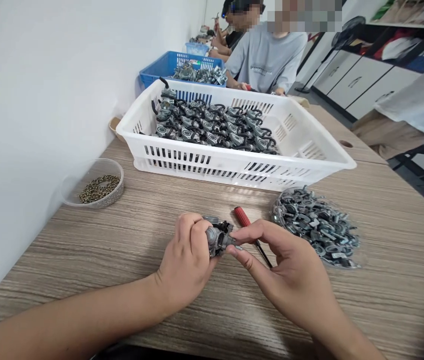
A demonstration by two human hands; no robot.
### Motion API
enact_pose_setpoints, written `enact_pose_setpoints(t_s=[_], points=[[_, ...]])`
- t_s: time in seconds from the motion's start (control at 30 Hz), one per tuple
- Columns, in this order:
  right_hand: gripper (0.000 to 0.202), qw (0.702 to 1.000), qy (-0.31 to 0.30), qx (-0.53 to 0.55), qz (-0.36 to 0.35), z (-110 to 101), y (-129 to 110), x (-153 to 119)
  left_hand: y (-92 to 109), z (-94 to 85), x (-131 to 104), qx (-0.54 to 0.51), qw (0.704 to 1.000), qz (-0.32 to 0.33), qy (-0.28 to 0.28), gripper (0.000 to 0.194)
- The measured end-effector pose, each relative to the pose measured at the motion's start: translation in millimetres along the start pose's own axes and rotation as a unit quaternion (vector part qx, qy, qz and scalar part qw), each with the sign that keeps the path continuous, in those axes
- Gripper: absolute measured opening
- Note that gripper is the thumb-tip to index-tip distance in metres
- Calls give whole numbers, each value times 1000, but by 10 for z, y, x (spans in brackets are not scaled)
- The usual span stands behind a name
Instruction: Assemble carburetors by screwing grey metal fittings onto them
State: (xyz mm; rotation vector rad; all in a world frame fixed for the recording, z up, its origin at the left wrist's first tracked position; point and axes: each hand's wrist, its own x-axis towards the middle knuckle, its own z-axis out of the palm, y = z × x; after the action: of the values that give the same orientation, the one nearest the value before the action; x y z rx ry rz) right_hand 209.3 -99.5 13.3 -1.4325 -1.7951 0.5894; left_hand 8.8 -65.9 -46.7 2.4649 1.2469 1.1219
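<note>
My left hand [187, 255] is closed around a grey metal carburetor [215, 241] with black parts on it, held just above the table. The thumb and index finger of my right hand [287, 260] pinch a small grey metal part [230, 241] at the carburetor's right side. Whether that part is fixed to the carburetor I cannot tell. Behind my right fingers lies a screwdriver with a red handle [242, 217], its black shaft partly hidden by the hand. To the right, a clear bowl [277, 207] is heaped with small metal lever-like parts [313, 225].
A white basket [212, 165] holding rows of carburetors with black hoses spans the table's back. At left, a clear tub [119, 192] contains small brass-coloured screws [99, 189]. Beyond stands a blue crate [155, 75] of metal parts. People sit farther back; another person is at the right.
</note>
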Motion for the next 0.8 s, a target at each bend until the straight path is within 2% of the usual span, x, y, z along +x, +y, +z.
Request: enact_pose_setpoints(t_s=[0.3, 0.5, 0.8], points=[[9, 999, -11, 28, 18, 17, -8, 15, 18, 17, -28, 30, 1000, 3, -2, 42], [12, 998, -34, 39, 23, 15, 32, 29, 21, -8, -23, 25, 999, -4, -23, 50], [15, 996, -19, 82, 36, 64, 80, -2, 24, 19, -35, 33, 999, -14, -14, 49]])
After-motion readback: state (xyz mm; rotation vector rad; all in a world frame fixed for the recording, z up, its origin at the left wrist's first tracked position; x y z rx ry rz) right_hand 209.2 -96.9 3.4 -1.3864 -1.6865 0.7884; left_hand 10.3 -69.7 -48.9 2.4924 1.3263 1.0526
